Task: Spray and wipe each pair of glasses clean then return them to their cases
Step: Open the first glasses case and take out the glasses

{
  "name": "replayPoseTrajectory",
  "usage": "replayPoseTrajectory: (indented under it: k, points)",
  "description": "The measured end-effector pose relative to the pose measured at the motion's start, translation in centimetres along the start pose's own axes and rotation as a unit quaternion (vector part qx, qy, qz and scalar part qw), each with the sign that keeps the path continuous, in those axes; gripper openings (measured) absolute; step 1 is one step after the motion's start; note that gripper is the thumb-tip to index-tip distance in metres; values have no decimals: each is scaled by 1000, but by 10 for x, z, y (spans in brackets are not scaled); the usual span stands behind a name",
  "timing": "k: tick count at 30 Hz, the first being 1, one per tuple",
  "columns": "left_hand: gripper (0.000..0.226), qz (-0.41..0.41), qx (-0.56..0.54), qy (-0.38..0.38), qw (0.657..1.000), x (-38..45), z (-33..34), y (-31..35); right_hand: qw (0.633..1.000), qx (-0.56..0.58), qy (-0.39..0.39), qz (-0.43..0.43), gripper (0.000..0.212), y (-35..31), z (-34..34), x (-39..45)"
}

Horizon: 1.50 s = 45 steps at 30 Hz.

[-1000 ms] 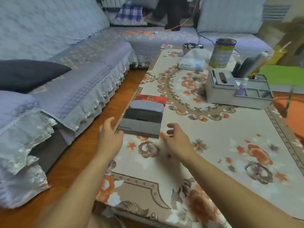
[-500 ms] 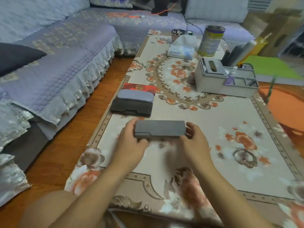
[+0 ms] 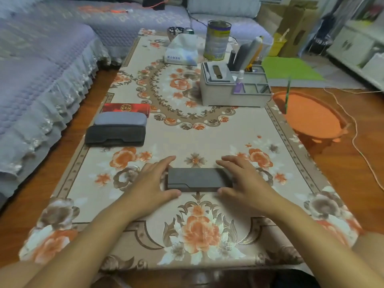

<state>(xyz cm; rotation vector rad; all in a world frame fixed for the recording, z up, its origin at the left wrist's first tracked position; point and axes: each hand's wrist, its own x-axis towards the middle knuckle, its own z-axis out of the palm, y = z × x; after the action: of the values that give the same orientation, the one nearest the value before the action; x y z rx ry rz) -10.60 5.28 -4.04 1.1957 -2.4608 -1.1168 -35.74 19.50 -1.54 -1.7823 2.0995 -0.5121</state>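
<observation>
Opening the glasses case

The dark case (image 3: 197, 179), at the table's (image 3: 228, 142) 6 o'clock, is flanked by left hand (image 3: 154, 183) and right hand (image 3: 242, 179), fingers spread, ends touched; the base should be steadied while the lid is lifted.

Dim, soft indoor light is giving faint shadows; wide-angle lens is bending edges; corners at 1 and 11 o'clock are blurring.

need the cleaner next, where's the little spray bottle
In the head view, the spray bottle stands upright in the grey organizer at the table's far right, near the tin can.
</observation>
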Motion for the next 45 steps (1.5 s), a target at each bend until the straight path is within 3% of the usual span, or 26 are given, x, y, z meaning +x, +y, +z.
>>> replayPoseTrajectory:
  k: [3, 9, 13, 15, 17, 20, 24, 27, 29, 31, 35, 42, 45]
  points:
    - [88, 14, -33, 31, 999, 4, 0, -10, 999, -8, -16, -45, 56, 1, 4, 10]
    - [92, 20, -33, 64, 997, 6, 7, -18, 994, -54, -14, -89, 45, 7, -6, 17]
    - [100, 18, -44, 69, 996, 6, 9, -16, 999, 12, -42, -21, 18, 2, -21, 36]
    - [101, 16, -43, 74, 996, 8, 9, -17, 994, 89, -40, 44, 29, 5, -20, 50]
    - [94, 23, -20, 79, 996, 8, 10, -18, 985, 139, -17, 98, 48, 5, -14, 61]
    - [79, 55, 26, 88, 994, 7, 11, -18, 975, 167, 13, 144, 52, 3, -4, 67]
    - [71, 82, 61, 118, 988, 7, 13, -21, 961, 202, 71, 175, 13, 5, 3, 67]
    - [69, 85, 62, 129, 986, 9, 15, -24, 933, 241, 167, 207, 9, 3, 2, 60]
    - [70, 87, 67, 127, 986, 9, 16, -25, 935, 191, 234, 186, 8, 2, -4, 47]
    - [70, 88, 72, 127, 985, 8, 17, -24, 961, 149, 181, 148, 11, 2, -9, 32]
    - [70, 91, 76, 123, 985, 7, 17, -23, 984, 106, -23, 145, 12, -5, -8, 18]
    - [70, 99, 71, 121, 985, 7, 15, -24, 971, 177, -6, 158, 14, -11, -10, 22]
    - [69, 86, 59, 108, 989, 7, 13, -22, 967, 195, 37, 159, 18, -10, -11, 23]
